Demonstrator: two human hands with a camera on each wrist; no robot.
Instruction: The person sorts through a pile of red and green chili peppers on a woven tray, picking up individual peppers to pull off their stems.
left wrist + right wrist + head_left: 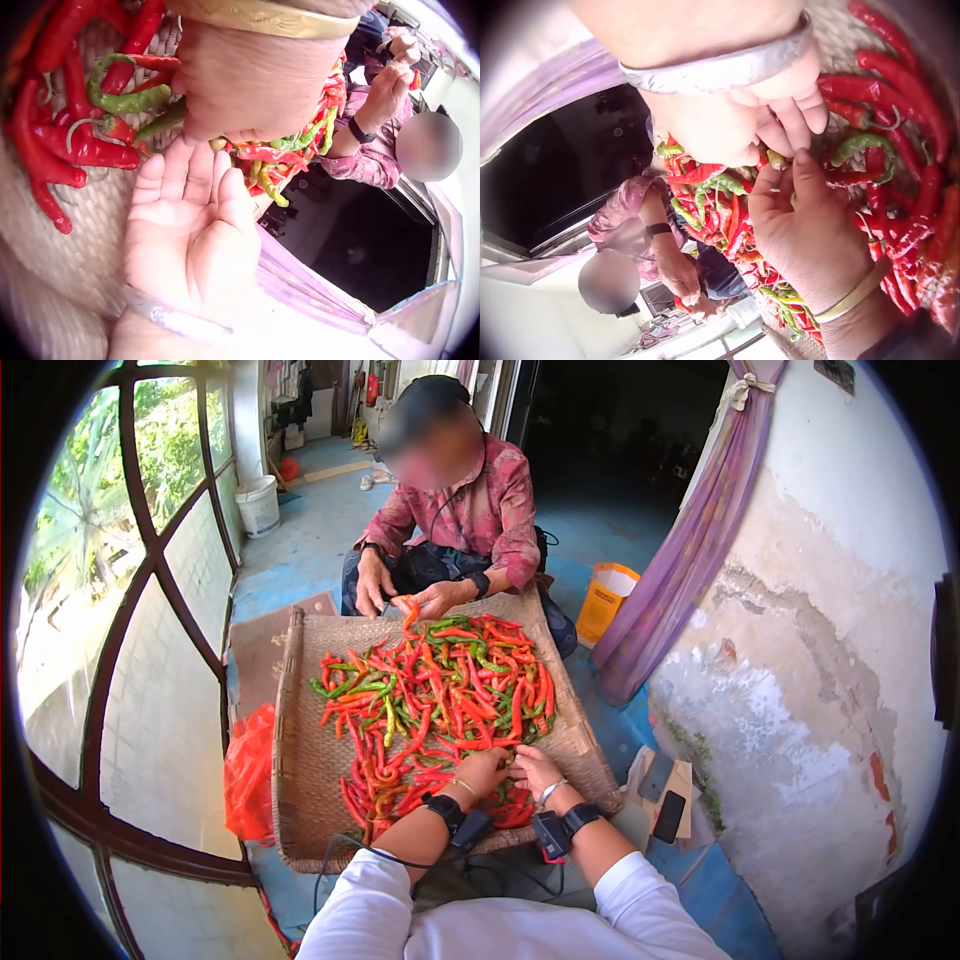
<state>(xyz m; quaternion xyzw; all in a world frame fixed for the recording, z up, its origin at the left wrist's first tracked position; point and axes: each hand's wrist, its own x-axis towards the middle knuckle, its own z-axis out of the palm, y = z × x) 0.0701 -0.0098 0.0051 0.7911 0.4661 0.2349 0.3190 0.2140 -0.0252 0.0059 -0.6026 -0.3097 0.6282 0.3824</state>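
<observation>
The wearer's two hands meet over the near part of a woven tray (310, 790), low among the red and green chillies (440, 690). A small yellowish-green chilli (776, 160) sits between them, right at the fingertips. The left hand (482, 772), with the gold bangle (464, 786), has its fingers curled in, pinching that chilli. The right hand (535, 768), with the silver bangle (552, 792), turns its palm up, its fingers slightly bent and their tips just at the chilli; whether they grip it I can't tell. Longer red chillies lie on the weave just beside the hands. Across the tray a person in a pink patterned shirt (500, 510) holds an orange-red chilli (409, 610). A red plastic bag (250, 775) rests beside the tray.
</observation>
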